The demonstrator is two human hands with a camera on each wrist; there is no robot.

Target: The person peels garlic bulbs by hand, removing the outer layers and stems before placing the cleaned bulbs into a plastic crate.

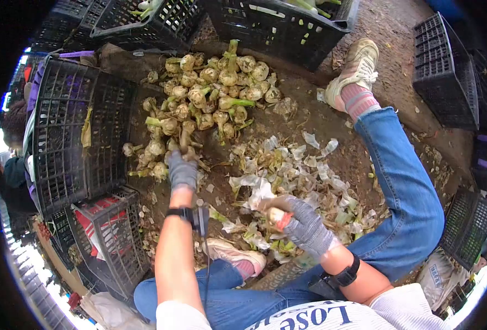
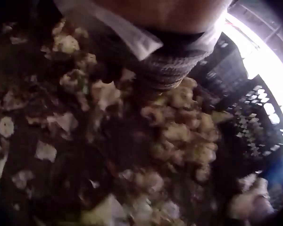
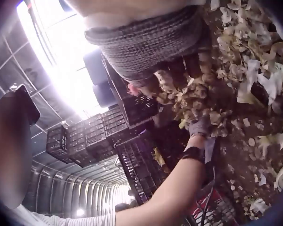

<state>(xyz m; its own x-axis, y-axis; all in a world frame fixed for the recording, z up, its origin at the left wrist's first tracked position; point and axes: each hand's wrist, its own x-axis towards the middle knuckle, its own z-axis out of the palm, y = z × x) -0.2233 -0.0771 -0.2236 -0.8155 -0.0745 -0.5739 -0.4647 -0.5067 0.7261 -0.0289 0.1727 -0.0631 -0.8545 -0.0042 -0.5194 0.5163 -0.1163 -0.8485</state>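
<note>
Dirt-marked bulbs with green stem stubs lie in a pile (image 1: 199,99) on the ground, ahead and to the left. The left hand (image 1: 182,170), in a grey fingerless glove, reaches to the pile's near edge; its fingers blur among the bulbs, and whether they grip one is unclear. Held low over loose peelings (image 1: 309,170), the right hand (image 1: 307,225) curls its fingers round a small pale and red object (image 1: 280,218), partly covered by the glove. In the left wrist view the left glove (image 2: 162,70) hides its fingers above blurred bulbs (image 2: 179,132).
Black plastic crates stand at the left (image 1: 62,132), behind the pile (image 1: 279,30) and at the far right (image 1: 439,69). The person's shoe (image 1: 356,74) rests right of the pile, the other (image 1: 235,254) between the forearms. A grey crate (image 1: 111,242) stands lower left.
</note>
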